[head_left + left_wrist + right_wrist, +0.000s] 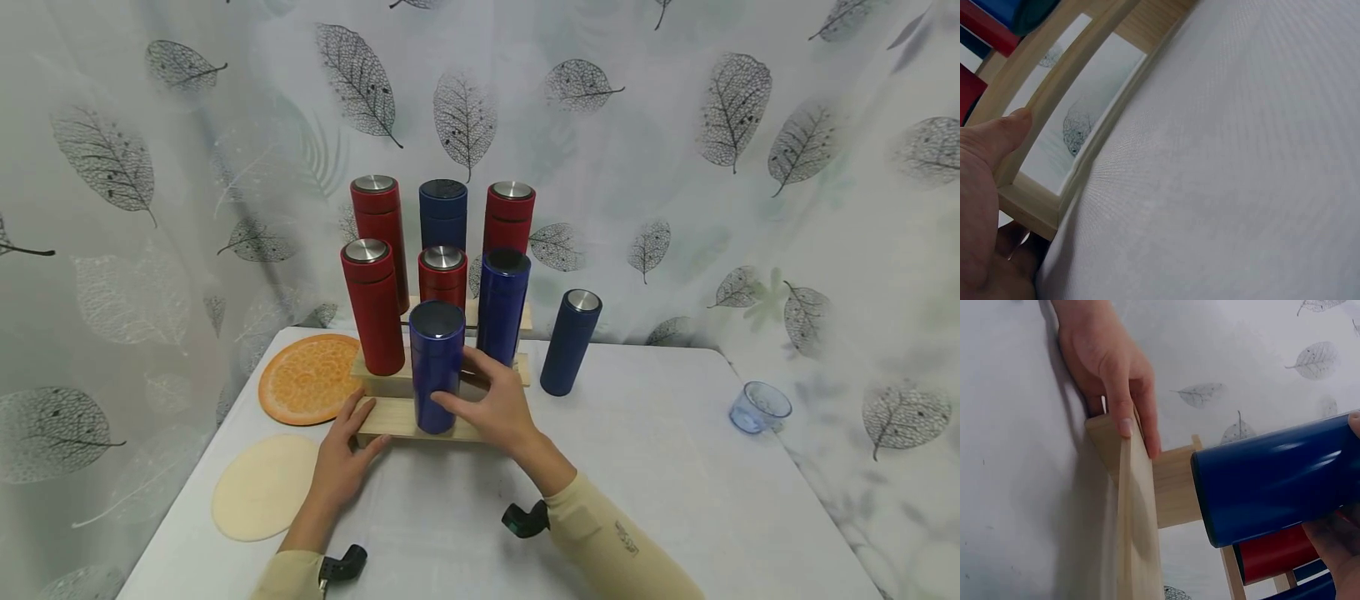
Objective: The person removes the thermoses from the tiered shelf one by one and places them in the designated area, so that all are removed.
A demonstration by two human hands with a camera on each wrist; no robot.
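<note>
My right hand [504, 410] grips a glossy blue thermos bottle [437, 371] with a dark top, thumb on the near side and fingers round the right side. In the right wrist view the bottle's base [1205, 500] stands off from the front board of a stepped wooden rack [1140, 531], with a gap between. At the rack's left end, my left hand [339, 471] holds the front step [386, 415]. Its thumb [1013, 128] lies on the board's front edge, while the other fingers are partly hidden at the end piece.
Behind stand red bottles [375, 308] and blue bottles [504, 304] on the higher steps. To the right, a dark blue bottle [570, 346] stands on the white table [637, 467]. An orange round board [303, 383], a cream disc [262, 492] and a blue glass cup [759, 408] lie farther out.
</note>
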